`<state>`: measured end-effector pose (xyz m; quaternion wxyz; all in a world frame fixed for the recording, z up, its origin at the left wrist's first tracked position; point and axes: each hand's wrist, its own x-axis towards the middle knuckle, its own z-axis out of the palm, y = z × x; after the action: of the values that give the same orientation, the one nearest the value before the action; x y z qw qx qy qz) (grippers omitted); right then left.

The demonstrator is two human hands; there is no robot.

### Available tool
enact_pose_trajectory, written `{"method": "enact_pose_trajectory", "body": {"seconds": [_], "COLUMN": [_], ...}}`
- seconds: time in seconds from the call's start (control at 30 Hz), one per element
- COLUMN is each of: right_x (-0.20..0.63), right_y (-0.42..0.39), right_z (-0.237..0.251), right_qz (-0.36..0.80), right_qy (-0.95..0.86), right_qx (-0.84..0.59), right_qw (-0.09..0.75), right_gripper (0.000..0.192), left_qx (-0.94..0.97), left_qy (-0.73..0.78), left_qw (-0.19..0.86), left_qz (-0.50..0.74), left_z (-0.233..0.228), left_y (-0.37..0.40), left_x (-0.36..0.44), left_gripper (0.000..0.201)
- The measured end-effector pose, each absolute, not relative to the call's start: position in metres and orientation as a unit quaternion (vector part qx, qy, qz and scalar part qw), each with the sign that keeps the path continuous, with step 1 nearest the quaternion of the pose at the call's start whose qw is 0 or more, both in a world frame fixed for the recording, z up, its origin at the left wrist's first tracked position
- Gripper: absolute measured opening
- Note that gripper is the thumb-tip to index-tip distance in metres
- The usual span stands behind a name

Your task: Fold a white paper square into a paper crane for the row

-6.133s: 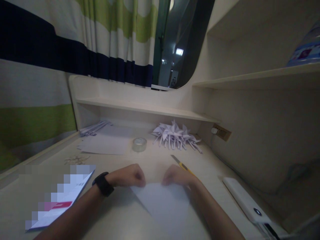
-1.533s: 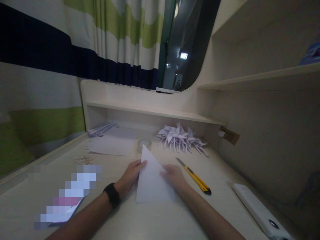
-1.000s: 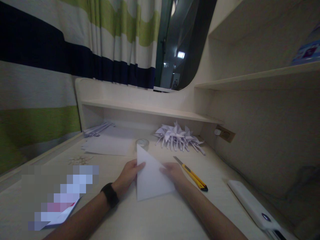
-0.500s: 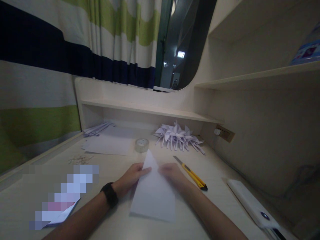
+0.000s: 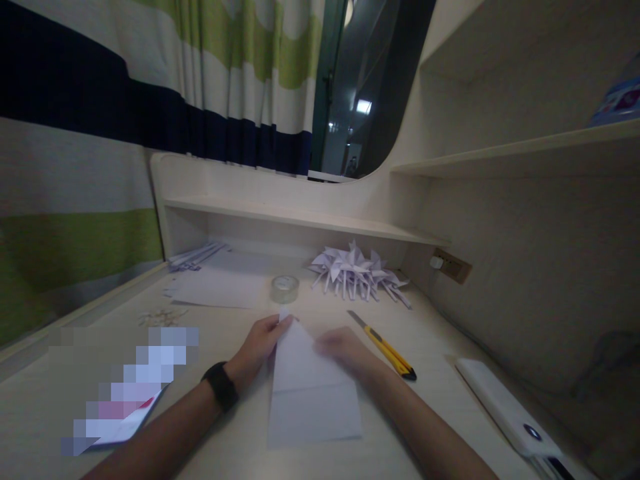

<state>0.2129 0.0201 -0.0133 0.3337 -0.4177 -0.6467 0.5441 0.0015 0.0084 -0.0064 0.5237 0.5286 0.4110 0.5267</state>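
Observation:
A white sheet of paper [image 5: 315,400], folded to a slanted point at its far end, lies in front of me on the desk. A crease crosses it, and its near edge is toward me. My left hand [image 5: 263,343], with a black watch on the wrist, pinches the paper near its tip between thumb and fingers. On the slanted right edge, my right hand [image 5: 343,350] is closed with its fingers curled at the paper; motion blurs the fingertips. Just beyond the tip stands a roll of clear tape [image 5: 285,289]. A yellow utility knife [image 5: 387,350] with its blade out lies right of my right hand.
Several folded paper pinwheels [image 5: 353,270] are heaped at the back. Flat paper sheets [image 5: 225,283] and rolled paper sticks [image 5: 197,255] lie back left, near small scattered pieces [image 5: 160,317]. A pixelated phone-like object [image 5: 130,423] is left; a white case [image 5: 500,407] is right.
The folded paper has turned slightly, its near end shifting right and its tip left, and a crease shows now. My left hand has moved slightly up and left with the tip.

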Motion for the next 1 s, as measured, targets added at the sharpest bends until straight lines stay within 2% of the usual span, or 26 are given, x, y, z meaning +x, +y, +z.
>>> {"method": "enact_pose_trajectory", "body": {"seconds": [0.27,0.5,0.7,1.0], "right_x": [0.215,0.211,0.214,0.209], "right_y": [0.02,0.019,0.02,0.013], "right_z": [-0.008,-0.012,-0.013,-0.006], "right_qz": [0.529,0.51,0.492,0.49], "right_qy": [-0.662,-0.679,-0.668,-0.679], "right_qx": [-0.425,-0.422,-0.458,-0.43], "right_qw": [0.316,0.317,0.32,0.337], "right_gripper": [0.028,0.034,0.029,0.029], "left_qx": [0.483,0.508,0.464,0.52], "left_qy": [0.432,0.401,0.439,0.419], "left_qw": [0.524,0.532,0.535,0.544], "left_qz": [0.554,0.546,0.554,0.508], "left_z": [-0.003,-0.001,0.0,0.002], "left_y": [0.011,0.007,0.008,0.005], "left_x": [-0.002,0.0,-0.001,0.001], "left_gripper": [0.044,0.035,0.039,0.036]}}
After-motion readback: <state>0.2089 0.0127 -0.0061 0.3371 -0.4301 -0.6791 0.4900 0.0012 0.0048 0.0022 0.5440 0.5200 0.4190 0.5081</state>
